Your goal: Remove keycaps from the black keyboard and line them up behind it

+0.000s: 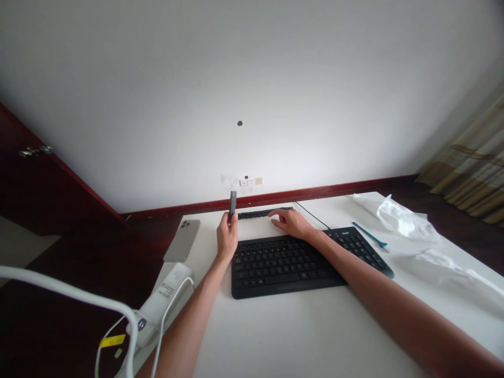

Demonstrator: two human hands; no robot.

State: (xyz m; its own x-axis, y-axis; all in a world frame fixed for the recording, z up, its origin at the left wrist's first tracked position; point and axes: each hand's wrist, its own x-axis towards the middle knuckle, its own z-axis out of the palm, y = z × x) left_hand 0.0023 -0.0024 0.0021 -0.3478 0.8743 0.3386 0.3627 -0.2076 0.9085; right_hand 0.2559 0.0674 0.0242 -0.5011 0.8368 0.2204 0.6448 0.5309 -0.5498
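My left hand (227, 235) is closed around a slim dark grey stick-shaped object (233, 202), which stands upright out of the fist; its exact kind I cannot make out. Over the far side of the table, my right hand (293, 223) has its index finger stretched out and its thumb apart. Its fingertips are close to a row of small black pieces that look like keycaps (254, 214), and whether they touch is unclear. Beneath the right forearm lies a black keyboard (275, 265), partly covered by it. A cable (313, 214) runs from the keyboard's back edge.
On the white table (252, 336), a phone (183, 240) lies at left, beside a white power strip (167, 294) with white cables (79, 291). At right are a blue pry tool (370, 234) and clear plastic bags (405, 220). Behind stands a wall (334, 105) with sockets (251, 182).
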